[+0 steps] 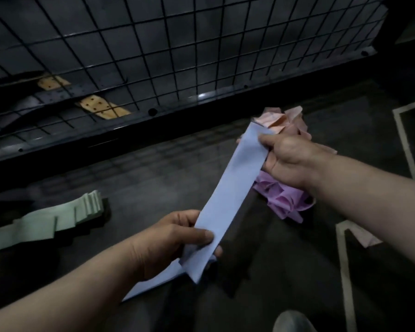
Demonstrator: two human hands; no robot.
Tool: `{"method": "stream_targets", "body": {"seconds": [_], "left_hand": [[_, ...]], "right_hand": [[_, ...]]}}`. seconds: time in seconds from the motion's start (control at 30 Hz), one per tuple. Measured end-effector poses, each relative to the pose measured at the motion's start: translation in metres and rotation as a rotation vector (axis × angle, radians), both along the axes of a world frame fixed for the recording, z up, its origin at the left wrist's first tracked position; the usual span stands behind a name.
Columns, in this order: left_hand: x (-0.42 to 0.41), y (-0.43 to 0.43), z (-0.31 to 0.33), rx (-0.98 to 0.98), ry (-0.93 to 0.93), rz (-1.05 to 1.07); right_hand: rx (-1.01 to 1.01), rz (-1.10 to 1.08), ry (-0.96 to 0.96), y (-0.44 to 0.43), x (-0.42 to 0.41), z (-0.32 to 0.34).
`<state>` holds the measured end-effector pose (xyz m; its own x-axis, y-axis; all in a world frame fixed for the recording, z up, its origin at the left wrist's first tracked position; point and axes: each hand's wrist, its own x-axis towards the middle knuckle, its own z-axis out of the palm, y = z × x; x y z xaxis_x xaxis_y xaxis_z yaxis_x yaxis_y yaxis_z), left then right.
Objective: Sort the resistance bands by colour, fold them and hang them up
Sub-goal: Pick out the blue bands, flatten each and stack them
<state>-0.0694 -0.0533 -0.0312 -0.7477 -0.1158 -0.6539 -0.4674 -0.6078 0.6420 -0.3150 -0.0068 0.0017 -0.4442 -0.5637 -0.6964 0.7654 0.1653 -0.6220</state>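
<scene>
A light blue resistance band (233, 185) is stretched flat between both hands over the dark floor. My left hand (173, 238) pinches its near end, thumb on top, with more blue band hanging below the hand. My right hand (290, 159) grips the far end. A heap of purple bands (283, 200) lies under my right wrist, and pink-orange bands (283, 121) are piled just beyond it. Folded pale green bands (48, 221) lie in an overlapping row at the left.
A black wire grid panel (177, 44) stands behind the floor area, with tan perforated pieces (101, 107) behind it. White lines (403, 144) mark the floor at right. A pinkish band piece (367, 238) lies at right. A shoe tip (292, 322) shows at the bottom.
</scene>
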Motion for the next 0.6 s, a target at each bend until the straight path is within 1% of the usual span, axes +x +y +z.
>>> {"method": "stream_targets", "body": {"seconds": [0.07, 0.13, 0.2, 0.3, 0.43, 0.5, 0.6], "left_hand": [[0.022, -0.008, -0.001, -0.007, -0.024, -0.031], [0.042, -0.016, -0.002, -0.069, -0.063, -0.07], [0.059, -0.023, -0.003, -0.12, -0.111, -0.049], [0.076, -0.033, -0.006, -0.222, -0.213, 0.055], [0.099, -0.043, -0.007, -0.379, -0.392, 0.328], [0.118, -0.05, -0.004, -0.488, -0.446, 0.346], [0.147, -0.053, 0.005, -0.559, -0.456, 0.367]], "right_hand": [[0.067, 0.006, 0.011, -0.006, 0.005, -0.007], [0.146, 0.028, 0.028, -0.011, 0.01, -0.015], [0.211, 0.072, 0.073, -0.016, 0.013, -0.025], [0.284, 0.173, 0.179, -0.017, 0.019, -0.039], [0.341, 0.357, 0.27, -0.009, 0.038, -0.052], [0.357, 0.438, 0.372, -0.007, 0.051, -0.055], [0.32, 0.629, 0.534, -0.002, 0.071, -0.053]]}}
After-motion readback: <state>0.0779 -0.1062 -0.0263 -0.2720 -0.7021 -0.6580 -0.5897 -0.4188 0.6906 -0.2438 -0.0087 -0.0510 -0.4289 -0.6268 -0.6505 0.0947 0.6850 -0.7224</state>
